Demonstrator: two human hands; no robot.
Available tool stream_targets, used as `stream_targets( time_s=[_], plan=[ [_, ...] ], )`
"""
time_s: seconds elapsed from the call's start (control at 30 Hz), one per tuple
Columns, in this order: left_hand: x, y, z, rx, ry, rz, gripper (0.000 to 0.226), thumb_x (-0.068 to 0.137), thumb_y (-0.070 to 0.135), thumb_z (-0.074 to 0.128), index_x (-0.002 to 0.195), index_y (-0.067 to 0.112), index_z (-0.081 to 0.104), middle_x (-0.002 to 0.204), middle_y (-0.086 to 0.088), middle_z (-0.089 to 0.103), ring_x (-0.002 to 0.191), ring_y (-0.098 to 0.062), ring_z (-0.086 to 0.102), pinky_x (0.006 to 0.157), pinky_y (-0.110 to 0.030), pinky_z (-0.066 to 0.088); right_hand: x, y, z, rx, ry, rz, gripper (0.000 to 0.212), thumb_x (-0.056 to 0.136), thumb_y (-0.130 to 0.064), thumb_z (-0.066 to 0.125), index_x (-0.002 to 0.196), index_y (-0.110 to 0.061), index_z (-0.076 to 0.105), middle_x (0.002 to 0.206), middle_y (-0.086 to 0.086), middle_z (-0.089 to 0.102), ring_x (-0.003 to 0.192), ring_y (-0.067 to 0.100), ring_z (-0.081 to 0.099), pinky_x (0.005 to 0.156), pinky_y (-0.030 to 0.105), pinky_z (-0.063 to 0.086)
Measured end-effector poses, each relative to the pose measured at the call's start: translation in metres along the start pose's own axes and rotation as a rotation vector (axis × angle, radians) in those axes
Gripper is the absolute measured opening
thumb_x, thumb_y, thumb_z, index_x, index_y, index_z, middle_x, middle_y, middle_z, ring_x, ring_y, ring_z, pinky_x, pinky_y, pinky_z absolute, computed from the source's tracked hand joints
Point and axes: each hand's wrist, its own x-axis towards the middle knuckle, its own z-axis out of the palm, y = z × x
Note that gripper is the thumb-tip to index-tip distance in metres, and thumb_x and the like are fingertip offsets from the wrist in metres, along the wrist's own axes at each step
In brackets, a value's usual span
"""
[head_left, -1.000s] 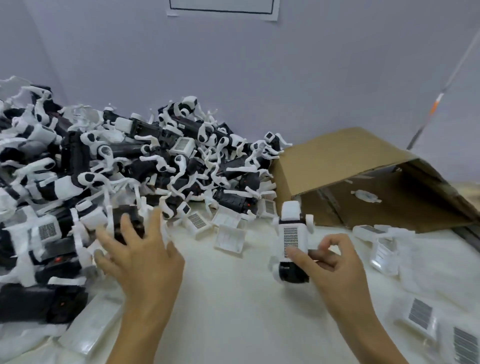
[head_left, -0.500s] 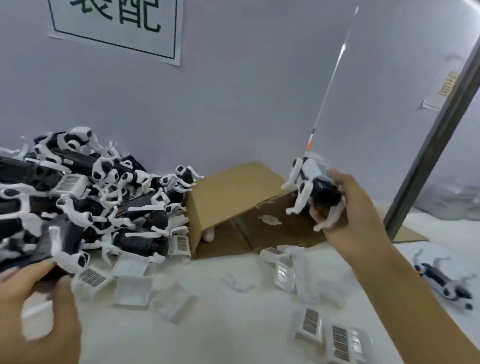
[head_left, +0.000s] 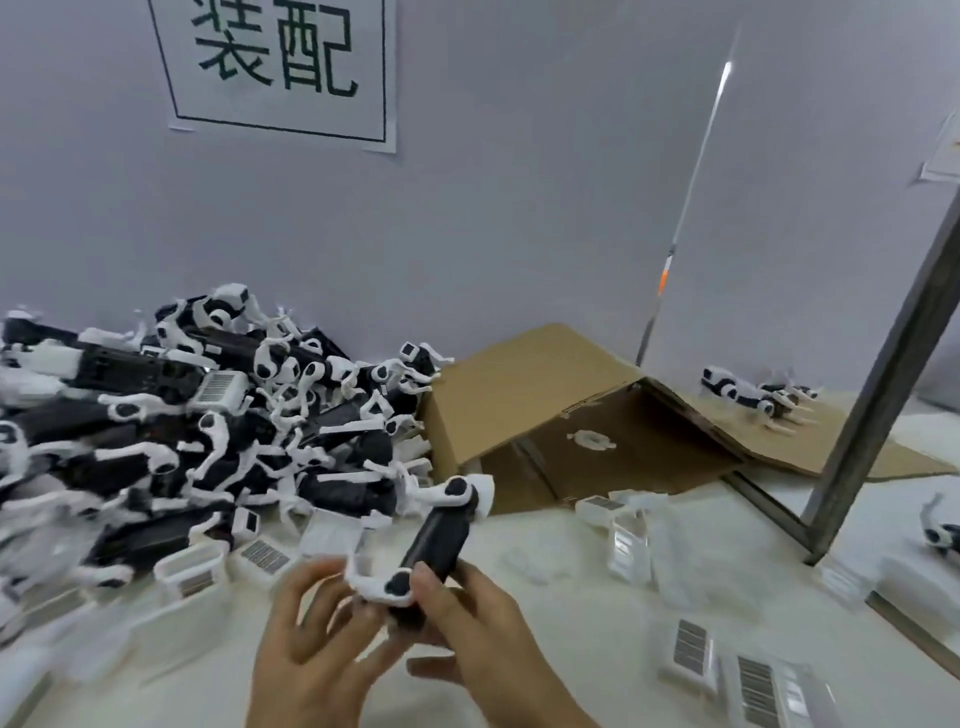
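In the head view, my right hand (head_left: 488, 639) curls thumb and fingers round the near end of a toy dog (head_left: 440, 540). My left hand (head_left: 311, 654) reaches spread, blurred fingers to that same end; I cannot tell whether they grip. The dog has a long black body and white legs with round black joints at both ends. Its long axis runs away from my fingers, slightly rightward, with the far end raised toward the box (head_left: 519, 395).
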Motion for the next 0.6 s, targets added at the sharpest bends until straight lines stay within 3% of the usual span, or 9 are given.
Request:
stream_targets(
  time_s=[0.03, 0.07, 0.13, 0.17, 0.23, 0.33, 0.43, 0.53, 0.6],
  plan=[
    [-0.002, -0.002, 0.006, 0.106, 0.028, 0.037, 0.073, 0.061, -0.012, 0.071, 0.13, 0.006, 0.052, 0.085, -0.005, 0.07, 0.075, -0.014, 0.073, 0.059, -0.042, 0.062, 0.001, 0.002, 0.005, 0.043, 0.029, -0.017, 0.065, 0.056, -0.074, 0.076, 0.11, -0.037, 0.069, 0.1, -0.01, 0.078, 0.094, 0.01, 0.074, 0.077, 0.027, 0.059],
    [-0.002, -0.006, 0.011, 0.199, 0.038, 0.055, 0.074, 0.063, -0.016, 0.066, 0.129, 0.014, 0.055, 0.09, -0.005, 0.071, 0.076, -0.021, 0.072, 0.06, -0.052, 0.061, 0.002, 0.004, 0.006, 0.071, 0.051, -0.035, 0.052, 0.061, -0.066, 0.077, 0.105, -0.037, 0.072, 0.1, -0.007, 0.078, 0.093, 0.012, 0.075, 0.08, 0.029, 0.06],
    [0.002, -0.004, 0.009, 0.235, 0.105, 0.033, 0.074, 0.059, -0.005, 0.078, 0.125, 0.024, 0.06, 0.11, -0.002, 0.07, 0.097, -0.027, 0.069, 0.083, -0.065, 0.055, 0.002, 0.008, 0.003, 0.049, 0.09, -0.108, 0.029, 0.074, -0.048, 0.08, 0.1, -0.037, 0.074, 0.099, -0.007, 0.079, 0.092, 0.014, 0.075, 0.081, 0.031, 0.061],
    [0.004, 0.0, 0.008, 0.24, 0.1, -0.013, 0.077, 0.052, 0.006, 0.084, 0.124, 0.025, 0.064, 0.121, -0.002, 0.069, 0.112, -0.027, 0.064, 0.096, -0.066, 0.048, 0.002, 0.011, -0.001, 0.03, 0.11, -0.148, 0.024, 0.078, -0.041, 0.081, 0.1, -0.037, 0.073, 0.097, -0.009, 0.078, 0.091, 0.013, 0.075, 0.078, 0.028, 0.061],
    [0.003, 0.005, 0.008, 0.305, 0.035, -0.074, 0.062, 0.054, 0.028, 0.074, 0.116, 0.024, 0.075, 0.127, -0.001, 0.071, 0.13, -0.019, 0.055, 0.108, -0.054, 0.038, -0.001, 0.013, -0.01, -0.063, 0.156, -0.237, 0.041, 0.073, -0.042, 0.082, 0.109, -0.048, 0.065, 0.098, -0.018, 0.076, 0.089, 0.009, 0.074, 0.071, 0.021, 0.058],
    [0.0, -0.002, 0.01, 0.531, 0.01, -0.063, 0.031, 0.073, 0.033, 0.079, 0.102, 0.024, 0.081, 0.114, -0.002, 0.076, 0.122, -0.019, 0.065, 0.1, -0.04, 0.046, -0.008, 0.017, -0.017, -0.353, 0.131, -0.383, 0.074, 0.062, -0.057, 0.074, 0.131, -0.062, 0.046, 0.103, -0.021, 0.064, 0.094, 0.002, 0.063, 0.078, 0.012, 0.048],
    [-0.005, -0.004, 0.016, 0.514, 0.0, -0.094, 0.043, 0.076, 0.039, 0.083, 0.11, 0.013, 0.078, 0.113, -0.019, 0.074, 0.111, -0.037, 0.069, 0.093, -0.044, 0.056, -0.012, 0.02, -0.013, -0.482, 0.081, -0.482, 0.082, 0.063, -0.058, 0.071, 0.137, -0.06, 0.035, 0.111, -0.025, 0.057, 0.105, -0.002, 0.056, 0.081, 0.008, 0.04],
    [-0.006, -0.002, 0.016, 0.397, 0.079, -0.102, 0.048, 0.075, 0.038, 0.083, 0.109, 0.005, 0.077, 0.113, -0.023, 0.073, 0.108, -0.038, 0.071, 0.082, -0.033, 0.06, -0.013, 0.023, -0.005, -0.476, 0.132, -0.482, 0.094, 0.053, -0.079, 0.075, 0.135, -0.057, 0.034, 0.12, -0.038, 0.052, 0.113, -0.007, 0.053, 0.081, 0.01, 0.042],
    [-0.008, -0.004, 0.018, 0.359, 0.115, -0.116, 0.051, 0.071, 0.039, 0.082, 0.108, 0.004, 0.077, 0.114, -0.022, 0.073, 0.107, -0.036, 0.071, 0.079, -0.03, 0.06, -0.014, 0.027, -0.001, -0.491, 0.153, -0.51, 0.091, 0.05, -0.086, 0.073, 0.13, -0.058, 0.041, 0.119, -0.035, 0.056, 0.112, -0.006, 0.056, 0.082, 0.01, 0.044]
  ],
)
